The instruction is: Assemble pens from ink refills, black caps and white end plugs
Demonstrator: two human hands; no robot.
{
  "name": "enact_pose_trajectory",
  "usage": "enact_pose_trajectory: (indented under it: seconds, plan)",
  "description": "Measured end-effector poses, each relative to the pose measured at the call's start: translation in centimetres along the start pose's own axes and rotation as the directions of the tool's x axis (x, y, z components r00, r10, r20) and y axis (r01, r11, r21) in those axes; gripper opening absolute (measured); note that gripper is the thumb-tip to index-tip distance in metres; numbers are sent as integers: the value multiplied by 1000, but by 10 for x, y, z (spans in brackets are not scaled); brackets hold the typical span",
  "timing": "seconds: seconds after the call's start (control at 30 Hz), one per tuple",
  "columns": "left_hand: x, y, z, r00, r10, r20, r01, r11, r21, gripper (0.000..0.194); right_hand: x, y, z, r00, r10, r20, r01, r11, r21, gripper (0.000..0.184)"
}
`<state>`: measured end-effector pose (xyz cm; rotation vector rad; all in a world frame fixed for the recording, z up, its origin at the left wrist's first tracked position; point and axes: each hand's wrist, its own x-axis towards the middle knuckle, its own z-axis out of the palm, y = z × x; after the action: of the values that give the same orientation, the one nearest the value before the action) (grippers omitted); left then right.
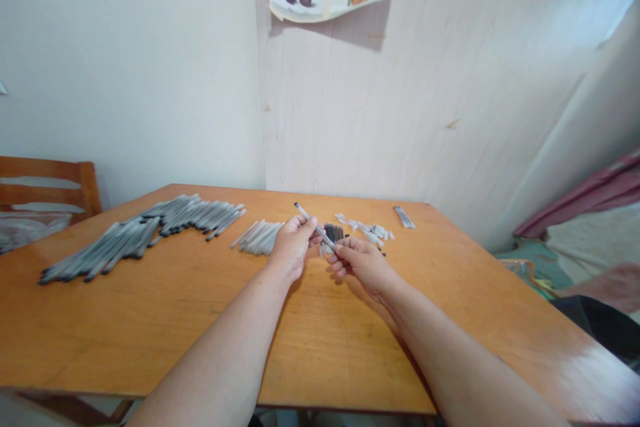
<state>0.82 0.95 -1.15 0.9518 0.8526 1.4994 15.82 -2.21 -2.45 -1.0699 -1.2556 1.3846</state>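
A slim pen [327, 239] with a dark upper end slants between my two hands above the table. My left hand [296, 243] pinches its barrel near the middle. At the lower end, the fingertips of my right hand [361, 261] are closed on the same pen, hiding its tip. Just beyond the hands lies a row of short black pieces [334, 232], partly covered by my fingers. Small clear caps [373, 232] are scattered to the right of it. Left of my left hand rests a row of pale, translucent tubes [257, 237].
Large piles of pens with dark ends [117, 247] spread over the left of the wooden table [200, 327]. A small bundle of pens [404, 217] lies at the back right. A wooden chair [90, 190] stands at the left, and cloth [590, 213] is heaped at the right.
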Motion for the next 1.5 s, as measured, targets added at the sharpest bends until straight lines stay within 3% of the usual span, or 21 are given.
enact_pose_trajectory:
  seconds: [0.27, 0.7, 1.23, 1.5]
  plan:
    - [-3, 3, 2, 999, -40, 2, 40, 999, 31, 15, 2, 1, -4, 997, -70, -19, 69, 997, -24, 21]
    - [-7, 0, 7, 1000, 6, 4, -6, 1000, -6, 20, 0, -1, -4, 983, -177, -49, 171, 980, -104, 26]
    - [-6, -7, 9, 1000, -11, -19, 11, 1000, -21, 22, 1, 0, -3, 980, -184, -72, 174, 977, -121, 27]
    - [-6, -6, 9, 999, 25, -34, -24, 1000, 14, 22, 3, 0, -4, 990, -137, -24, 135, 990, -49, 27]
